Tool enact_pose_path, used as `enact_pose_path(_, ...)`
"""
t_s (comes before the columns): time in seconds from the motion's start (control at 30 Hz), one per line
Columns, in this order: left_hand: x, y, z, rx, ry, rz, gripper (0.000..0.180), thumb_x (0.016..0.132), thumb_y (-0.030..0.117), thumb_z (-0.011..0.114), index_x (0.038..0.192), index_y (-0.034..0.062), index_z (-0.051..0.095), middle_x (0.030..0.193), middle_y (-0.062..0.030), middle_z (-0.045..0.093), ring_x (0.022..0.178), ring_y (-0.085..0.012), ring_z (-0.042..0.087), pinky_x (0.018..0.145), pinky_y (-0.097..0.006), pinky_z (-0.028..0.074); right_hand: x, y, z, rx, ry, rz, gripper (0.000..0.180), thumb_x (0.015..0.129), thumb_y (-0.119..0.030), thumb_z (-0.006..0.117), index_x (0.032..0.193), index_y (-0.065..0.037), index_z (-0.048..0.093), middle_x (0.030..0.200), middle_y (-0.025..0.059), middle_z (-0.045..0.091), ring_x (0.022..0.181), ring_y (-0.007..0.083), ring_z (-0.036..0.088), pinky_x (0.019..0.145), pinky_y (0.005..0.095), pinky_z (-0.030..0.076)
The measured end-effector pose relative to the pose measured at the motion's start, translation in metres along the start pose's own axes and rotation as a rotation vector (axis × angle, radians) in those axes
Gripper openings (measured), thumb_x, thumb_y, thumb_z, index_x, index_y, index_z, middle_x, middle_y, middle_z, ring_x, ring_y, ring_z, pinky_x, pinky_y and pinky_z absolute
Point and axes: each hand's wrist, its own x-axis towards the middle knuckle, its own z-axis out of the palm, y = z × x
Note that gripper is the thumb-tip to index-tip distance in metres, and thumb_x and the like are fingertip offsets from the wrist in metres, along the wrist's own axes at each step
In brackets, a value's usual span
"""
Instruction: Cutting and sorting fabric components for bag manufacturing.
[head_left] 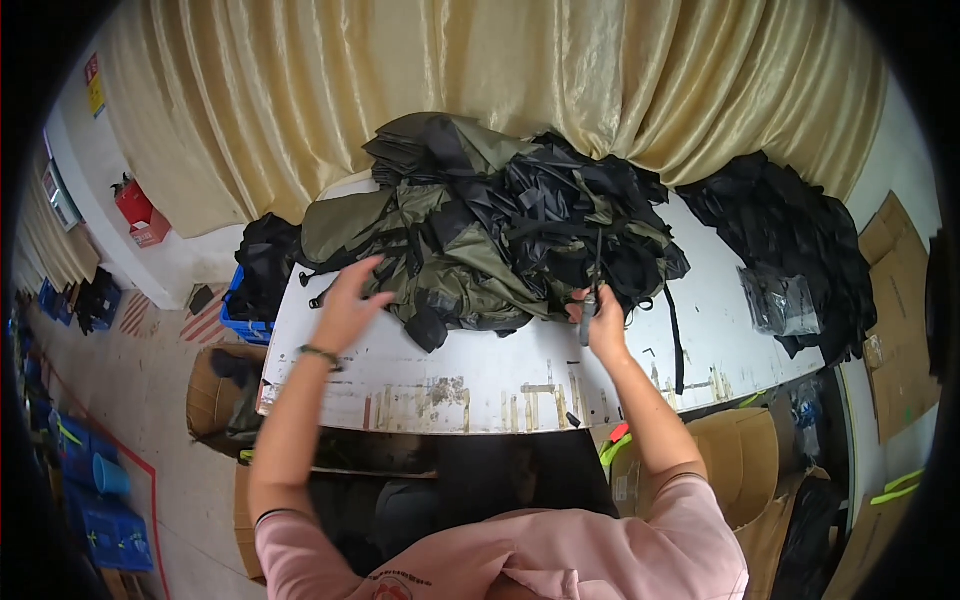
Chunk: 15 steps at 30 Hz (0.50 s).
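Note:
A heap of olive-green and black fabric (470,265), with black straps among it, lies on the white table (400,385). My left hand (350,305) is open at the heap's left front, its fingers spread and nothing in them. At the front right of the heap, my right hand (603,318) is closed round a narrow dark strap (598,262) that runs up toward the black fabric. A grey end hangs below those fingers; its exact shape is too small to tell. Another black strap (677,345) trails over the table to the right.
Black fabric pieces (790,240) and a clear plastic bag (785,302) lie at the table's right. A blue crate (245,318) with black fabric stands on the left. Cardboard boxes (745,460) sit below the front edge. A gold curtain (500,70) hangs behind.

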Motion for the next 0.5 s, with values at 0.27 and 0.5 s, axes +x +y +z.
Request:
enact_pose_path(0.27,0.109,0.061,0.113,0.733,-0.365,0.128,0.042,0.079,0.038,0.070,0.109,0.0084,0.062,0.122,-0.0164,0.057,0.113,-0.0326,0.054,0.107,-0.047,0.031,-0.004,0.007,0.015,-0.115,0.043,-0.212,0.035,0.074,0.008,0.066,0.106,-0.001,0.055,0.089,0.0070,0.062,0.085,0.0161,0.063,0.075,0.0289,0.050)
enact_pose_path(0.5,0.134,0.110,0.137,0.476,-0.242,0.139,0.046,0.078,0.045,0.070,0.109,0.0114,0.063,0.114,-0.0161,0.062,0.105,-0.0334,0.059,0.103,-0.052,0.033,0.087,0.055,-0.101,-0.323,0.473,-0.012,0.035,0.076,-0.009,0.071,0.102,-0.002,0.049,0.085,0.0187,0.066,0.084,0.0378,0.065,0.072,0.0439,0.048)
